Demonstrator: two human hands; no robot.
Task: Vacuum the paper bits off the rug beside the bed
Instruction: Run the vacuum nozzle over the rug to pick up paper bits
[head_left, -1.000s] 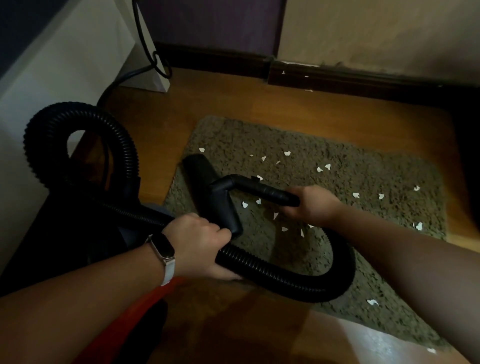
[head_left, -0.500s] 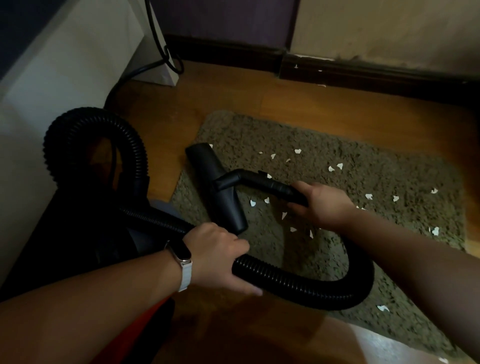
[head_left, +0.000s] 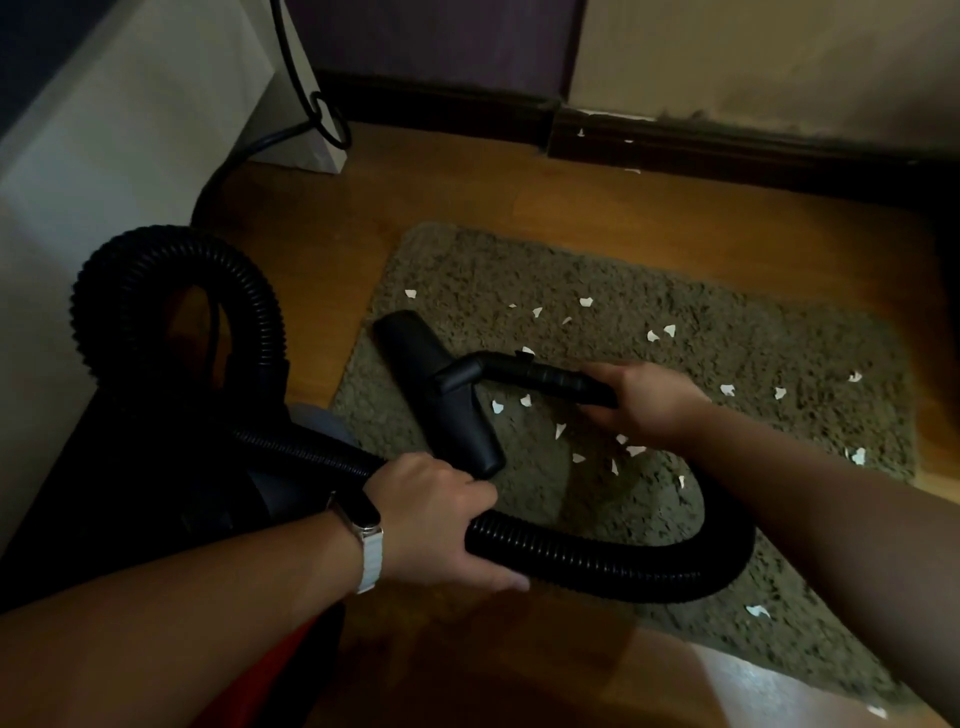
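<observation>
Head view. Left hand (head_left: 436, 519), lower centre: grip clenched round the ribbed hose (head_left: 623, 566), which loops to the right over the near edge of the rug (head_left: 727, 338). Right hand (head_left: 644, 400), centre right: grip grasping the wand (head_left: 540, 374) behind the nozzle (head_left: 436, 384), which lies over the rug's left end. Paper bits (head_left: 654, 335) are scattered over the rug from centre to right, several just beside the nozzle. Vacuum body (head_left: 156, 493) at lower left; watch (head_left: 363, 525) on the left wrist.

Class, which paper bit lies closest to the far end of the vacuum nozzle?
The leftmost bit, just beyond the nozzle tip; the others lie further right.
</observation>
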